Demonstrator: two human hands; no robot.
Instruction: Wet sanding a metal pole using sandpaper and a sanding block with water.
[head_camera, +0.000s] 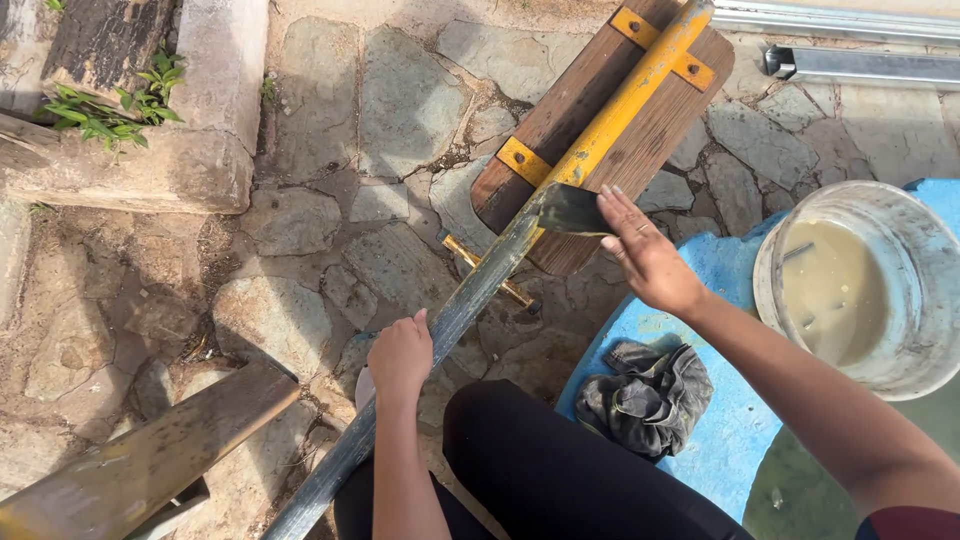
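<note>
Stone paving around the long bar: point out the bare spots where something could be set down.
Free: flagstones between the concrete curb and the wooden board. Crowded: the left hand grips the bar, the right hand rests at its blade, and the rag and bucket fill the blue surface.

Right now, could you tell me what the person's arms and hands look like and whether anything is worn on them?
Both forearms are bare. The left hand and right hand show no gloves, rings or watch. Only a dark red sleeve edge shows high on the right arm.
</note>
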